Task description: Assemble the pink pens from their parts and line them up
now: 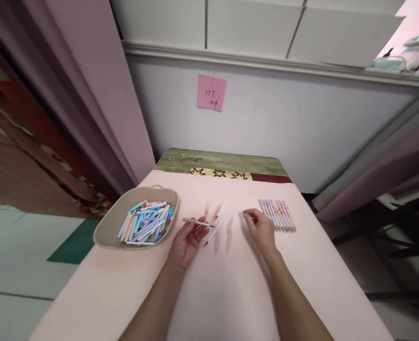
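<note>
Head view: left hand pinches a thin white pen refill, lying crosswise, tip pointing right (toward the loose pale pink pen barrels on the pink counter); right hand, loosely curled and empty, rests beside the row of patterned pens.

A thin white pen refill lies level across the left hand's fingertips; pale pen barrels rest flat just beside it.

table cover: matt pink cloth | basket: smooth beige plastic | note: pink paper
</note>
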A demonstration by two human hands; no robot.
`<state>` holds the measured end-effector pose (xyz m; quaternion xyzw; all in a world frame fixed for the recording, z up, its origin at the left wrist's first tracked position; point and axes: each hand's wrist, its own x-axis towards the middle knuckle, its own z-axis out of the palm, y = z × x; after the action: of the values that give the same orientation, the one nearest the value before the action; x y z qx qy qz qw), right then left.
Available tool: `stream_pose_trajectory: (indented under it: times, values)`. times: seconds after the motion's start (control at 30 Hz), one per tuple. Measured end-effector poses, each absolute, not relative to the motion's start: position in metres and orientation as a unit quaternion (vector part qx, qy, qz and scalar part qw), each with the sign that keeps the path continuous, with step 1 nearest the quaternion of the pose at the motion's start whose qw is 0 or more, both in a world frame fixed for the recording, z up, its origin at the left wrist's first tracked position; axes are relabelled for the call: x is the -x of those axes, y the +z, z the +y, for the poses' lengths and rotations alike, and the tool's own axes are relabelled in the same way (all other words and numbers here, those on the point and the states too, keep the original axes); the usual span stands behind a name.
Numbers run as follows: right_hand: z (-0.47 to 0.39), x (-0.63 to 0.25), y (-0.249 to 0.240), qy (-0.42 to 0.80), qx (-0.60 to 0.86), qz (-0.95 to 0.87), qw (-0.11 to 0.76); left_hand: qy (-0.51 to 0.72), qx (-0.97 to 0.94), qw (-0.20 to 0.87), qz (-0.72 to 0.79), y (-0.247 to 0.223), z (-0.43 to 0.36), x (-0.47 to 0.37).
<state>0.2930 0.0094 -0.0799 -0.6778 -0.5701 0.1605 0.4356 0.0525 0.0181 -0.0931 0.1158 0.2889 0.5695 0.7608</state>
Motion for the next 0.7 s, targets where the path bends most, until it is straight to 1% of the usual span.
stream_pose_trajectory:
  times: [0.13, 0.23, 0.3, 0.4, 0.63, 0.7]
  values:
    - [0.009, -0.281, -0.085, 0.126, 0.609, -0.702, 0.348, 0.564, -0.113, 0.771, 0.275, -0.092, 0.017, -0.054]
    - [0.008, -0.273, -0.087, 0.131, 0.597, -0.737, 0.288, 0.565, -0.115, 0.769, 0.275, -0.091, 0.016, -0.054]
    - [0.008, -0.271, -0.088, 0.135, 0.602, -0.741, 0.265, 0.569, -0.120, 0.765, 0.276, -0.092, 0.016, -0.055]
    - [0.008, -0.269, -0.086, 0.148, 0.596, -0.741, 0.272, 0.569, -0.145, 0.762, 0.274, -0.093, 0.015, -0.057]
    - [0.009, -0.261, -0.093, 0.179, 0.641, -0.654, 0.358, 0.566, -0.176, 0.754, 0.282, -0.095, 0.015, -0.059]
    - [0.010, -0.259, -0.096, 0.179, 0.648, -0.641, 0.371, 0.569, -0.179, 0.751, 0.283, -0.095, 0.015, -0.059]
